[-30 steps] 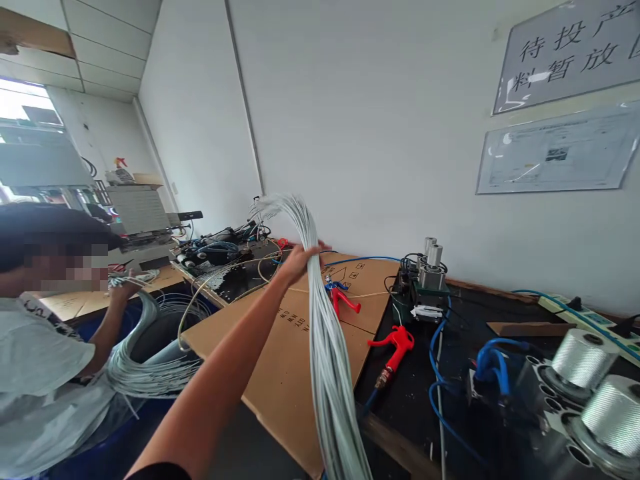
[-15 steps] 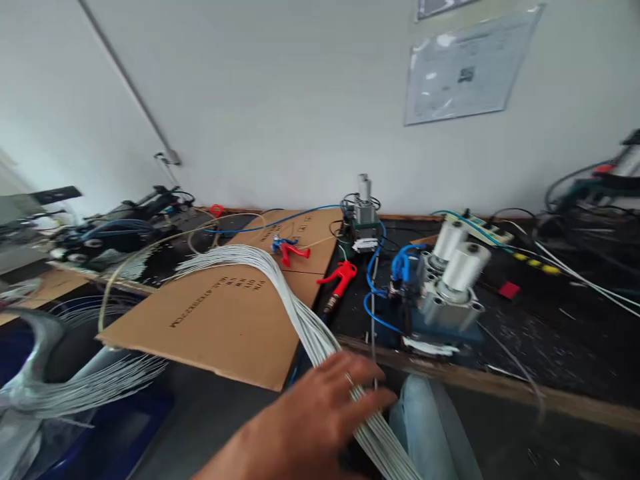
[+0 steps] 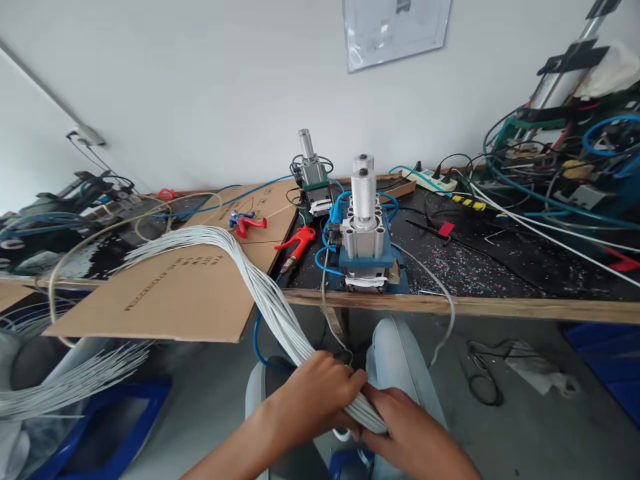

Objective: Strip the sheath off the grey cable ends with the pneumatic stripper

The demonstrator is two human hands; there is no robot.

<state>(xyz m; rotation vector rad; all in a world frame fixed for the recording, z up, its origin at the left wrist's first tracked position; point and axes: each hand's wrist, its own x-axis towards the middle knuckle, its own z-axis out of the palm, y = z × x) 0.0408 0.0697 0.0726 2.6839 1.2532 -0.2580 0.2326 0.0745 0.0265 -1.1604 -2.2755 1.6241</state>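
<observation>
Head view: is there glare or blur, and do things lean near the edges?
Head view: small glare spots on the wall sheet; strands of the wire bundle show distinctly, while the machine at far left looks softer; the wall conduit slants, perhaps from wide-lens stretch or a tilted head.

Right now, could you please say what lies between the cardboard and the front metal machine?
Head view: a red air gun, then blue tubing and a grey hose.

The cardboard (image 3: pixel 200 313) bears "P/N" and "QTY", while print on the wall notice (image 3: pixel 400 33) is illegible.
</observation>
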